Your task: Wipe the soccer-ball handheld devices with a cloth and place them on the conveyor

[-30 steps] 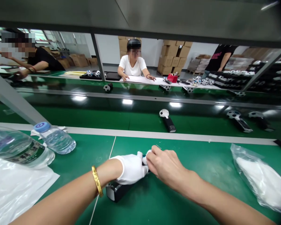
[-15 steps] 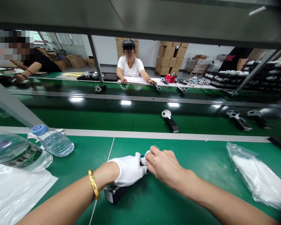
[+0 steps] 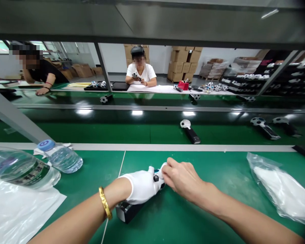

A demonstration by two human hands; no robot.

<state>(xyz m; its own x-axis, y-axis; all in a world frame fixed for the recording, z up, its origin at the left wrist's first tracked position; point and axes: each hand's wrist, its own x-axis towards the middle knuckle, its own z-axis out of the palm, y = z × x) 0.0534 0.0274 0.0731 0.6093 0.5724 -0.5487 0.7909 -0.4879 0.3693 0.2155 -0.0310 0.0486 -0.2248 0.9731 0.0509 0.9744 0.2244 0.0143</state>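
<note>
Water bottles (image 3: 58, 157) lie on their sides at far left of the green bench (image 3: 218, 176), clear of the work. Gloved left hand (image 3: 142, 185) clamps the black-handled ball-head gadget (image 3: 128, 211) flat at bench centre, prob. to steady it; wrist w/ gold bangle (image 3: 105, 203). Bare right hand (image 3: 183, 178), fingers pinched narrow at its ball head. Plastic bag (image 3: 282, 189) at right.

The left hand (image 3: 142, 185) and right hand (image 3: 183, 178) cover most of the gadget (image 3: 128, 211), so its head barely shows and what the fingertips pinch cannot be told. The big bottle (image 3: 20, 167) and plastic sheet (image 3: 15, 210) run off the left edge. The bag (image 3: 282, 188) on the right hides its white contents behind blurry film.
</note>
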